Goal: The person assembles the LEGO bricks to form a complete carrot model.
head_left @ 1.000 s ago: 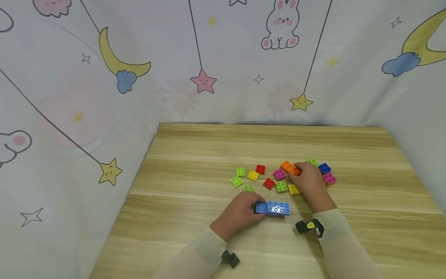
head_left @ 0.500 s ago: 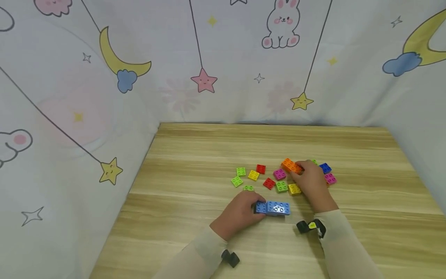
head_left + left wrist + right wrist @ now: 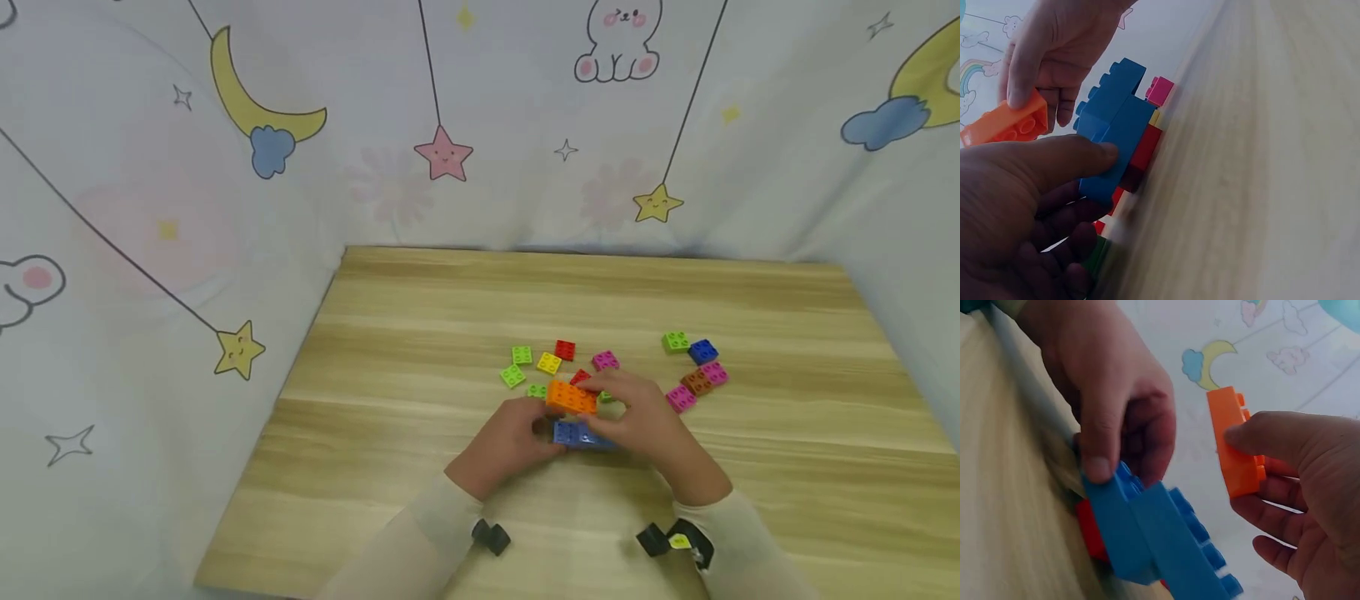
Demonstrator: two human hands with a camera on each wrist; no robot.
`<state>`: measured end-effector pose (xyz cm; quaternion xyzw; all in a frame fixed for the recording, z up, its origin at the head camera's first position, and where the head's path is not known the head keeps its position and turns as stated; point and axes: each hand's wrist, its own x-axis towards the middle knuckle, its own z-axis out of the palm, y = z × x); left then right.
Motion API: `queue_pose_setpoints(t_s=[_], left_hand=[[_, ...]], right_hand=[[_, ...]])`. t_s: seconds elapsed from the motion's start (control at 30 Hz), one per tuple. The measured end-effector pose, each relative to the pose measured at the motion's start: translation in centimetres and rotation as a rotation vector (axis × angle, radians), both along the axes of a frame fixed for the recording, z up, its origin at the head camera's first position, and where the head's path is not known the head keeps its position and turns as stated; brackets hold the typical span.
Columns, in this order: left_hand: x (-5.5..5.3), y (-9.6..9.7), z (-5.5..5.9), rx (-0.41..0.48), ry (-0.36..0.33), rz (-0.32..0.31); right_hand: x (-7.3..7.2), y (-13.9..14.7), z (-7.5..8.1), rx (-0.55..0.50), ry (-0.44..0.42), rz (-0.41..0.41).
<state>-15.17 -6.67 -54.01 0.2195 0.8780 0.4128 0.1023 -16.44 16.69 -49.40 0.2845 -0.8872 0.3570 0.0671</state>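
Note:
My left hand (image 3: 506,442) pinches the left end of two joined blue building bricks (image 3: 585,435) between thumb and fingers. One blue brick sits stepped on the other, studs up, as the right wrist view shows. Between the thumb and fingers of my right hand (image 3: 648,417) is an orange building brick (image 3: 572,398), held tilted just above the blue pair. In the left wrist view a gap shows between the orange brick (image 3: 1013,122) and the blue bricks (image 3: 1113,122). A red brick (image 3: 1143,153) shows beside the lower blue one. My right hand covers the right end of the blue pair in the head view.
Loose small bricks lie beyond the hands: lime green (image 3: 513,376), yellow (image 3: 549,362), red (image 3: 566,350) and pink (image 3: 605,360). Farther right are a lime green (image 3: 677,342), a dark blue (image 3: 703,351), a brown (image 3: 697,382) and pink ones. A printed curtain (image 3: 510,200) borders the wooden table (image 3: 420,308).
My right hand has lifted the orange brick from the loose bricks and brought it left and nearer, over the blue pair. The left hand keeps its hold. The head view has tilted slightly down.

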Motion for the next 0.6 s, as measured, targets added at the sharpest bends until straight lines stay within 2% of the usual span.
queue_pose_setpoints(t_s=[0.17, 0.27, 0.5, 0.6], left_hand=[[-0.3, -0.1, -0.4, 0.095, -0.108, 0.036], [-0.5, -0.2, -0.6, 0.132, -0.137, 0.049], [-0.4, -0.4, -0.5, 0.111, -0.172, 0.082], [-0.4, -0.4, -0.5, 0.109, -0.165, 0.081]], right_hand=[[0.8, -1.1, -0.2, 0.049, -0.053, 0.094], [0.9, -1.4, -0.5, 0.064, -0.067, 0.127], [1.4, -2.1, -0.7, 0.207, -0.09, 0.058], [1.6, -2.4, -0.6, 0.246, -0.099, 0.034]])
